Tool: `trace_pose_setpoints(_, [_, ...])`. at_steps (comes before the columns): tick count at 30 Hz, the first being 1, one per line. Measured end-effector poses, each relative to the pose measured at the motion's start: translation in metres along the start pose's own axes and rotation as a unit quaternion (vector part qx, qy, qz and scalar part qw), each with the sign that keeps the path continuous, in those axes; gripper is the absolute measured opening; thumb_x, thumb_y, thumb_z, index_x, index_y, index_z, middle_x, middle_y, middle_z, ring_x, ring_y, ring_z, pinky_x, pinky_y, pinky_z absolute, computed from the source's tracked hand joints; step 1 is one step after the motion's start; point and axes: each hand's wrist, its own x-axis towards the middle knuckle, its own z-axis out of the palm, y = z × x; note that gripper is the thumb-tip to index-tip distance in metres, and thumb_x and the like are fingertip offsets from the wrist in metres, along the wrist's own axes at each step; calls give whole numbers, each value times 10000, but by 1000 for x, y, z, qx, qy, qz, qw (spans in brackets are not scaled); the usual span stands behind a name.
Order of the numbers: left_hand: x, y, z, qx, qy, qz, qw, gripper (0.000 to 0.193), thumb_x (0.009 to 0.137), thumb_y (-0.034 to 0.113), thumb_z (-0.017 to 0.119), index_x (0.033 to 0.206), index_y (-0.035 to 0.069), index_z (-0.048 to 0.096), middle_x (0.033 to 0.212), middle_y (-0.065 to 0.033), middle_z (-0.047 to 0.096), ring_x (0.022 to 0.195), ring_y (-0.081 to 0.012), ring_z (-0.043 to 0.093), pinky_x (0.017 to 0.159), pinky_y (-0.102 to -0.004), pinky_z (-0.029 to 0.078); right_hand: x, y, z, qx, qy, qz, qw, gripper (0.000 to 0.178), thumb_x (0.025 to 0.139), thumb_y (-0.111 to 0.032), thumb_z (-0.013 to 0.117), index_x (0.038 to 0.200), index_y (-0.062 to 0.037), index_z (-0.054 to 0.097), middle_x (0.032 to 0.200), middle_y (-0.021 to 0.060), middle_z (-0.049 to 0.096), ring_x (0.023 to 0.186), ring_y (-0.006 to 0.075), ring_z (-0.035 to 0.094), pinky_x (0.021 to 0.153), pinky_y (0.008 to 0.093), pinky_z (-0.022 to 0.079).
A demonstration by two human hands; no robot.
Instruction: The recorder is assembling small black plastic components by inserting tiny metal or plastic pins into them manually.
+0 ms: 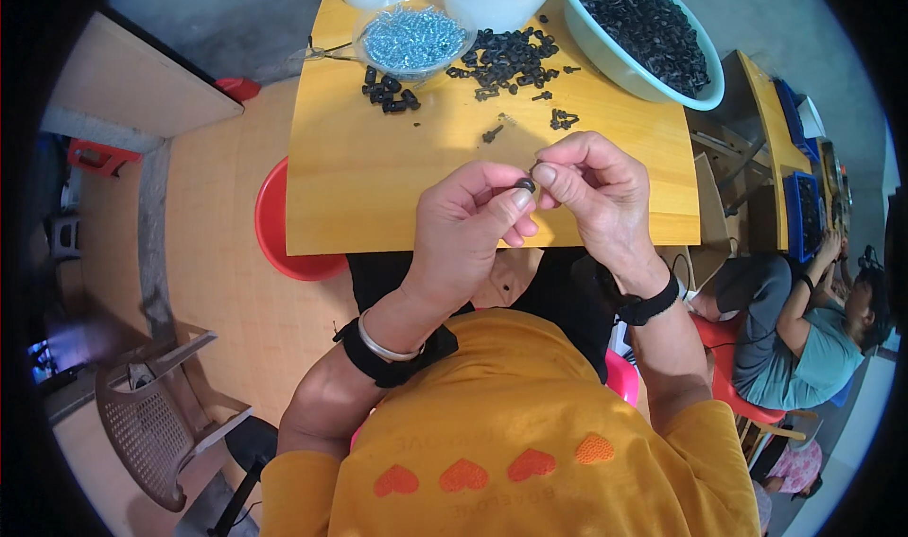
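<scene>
Over the near edge of the yellow wooden table (378, 187), my two hands come together. A small black round plastic part (525, 185) is pinched between the thumb and fingers of my left hand (459, 225). My right hand (605, 192) pinches a tiny dark piece (536, 166) right beside that part; its kind is mostly hidden by the fingertips. Beyond my hands lie a single black part (492, 134) and a little cluster of black parts (564, 119). Farther back is a loose pile of black parts (511, 64), with several larger black cylinders (388, 93) to its left.
A clear bowl (365, 61) of small silvery metal pieces, a white tub (501, 3) and a pale basin (705, 98) full of black parts line the far side. Scissors-like handles (326, 55) jut over the left edge. A red basin (301, 268) stands below; a co-worker (804, 348) sits at right.
</scene>
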Motion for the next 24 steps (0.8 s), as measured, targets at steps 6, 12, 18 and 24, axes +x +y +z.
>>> trace_pose_setpoints(6, [-5,0,1,-3,14,5,1000,134,832,40,555,962,6,547,811,-89,616,643,-118,584,547,-219,465,-5,2,7,39,10,13,999,41,808,-20,603,825,7,579,713,30,588,624,64,544,575,197,473])
trace_pose_setpoints(12, [-4,-7,-4,-3,12,15,1000,117,836,44,552,947,9,542,754,-72,601,605,-110,570,516,-210,442,-8,3,9,-3,12,30,999,28,816,-10,589,822,15,578,721,39,593,629,62,544,566,194,470])
trace_pose_setpoints(18, [-2,-11,-9,22,15,7,1000,122,848,54,537,956,-3,543,753,-70,597,620,-106,564,536,-208,442,-4,6,10,-28,-3,38,999,41,822,-20,587,814,19,580,696,37,590,622,64,543,561,199,466])
trace_pose_setpoints(24, [-1,-13,-13,-25,21,-38,999,144,865,66,512,978,-13,551,799,-91,604,653,-121,575,553,-217,454,-2,12,12,-25,-7,71,997,47,819,-5,583,779,19,579,683,30,586,618,64,538,552,201,459])
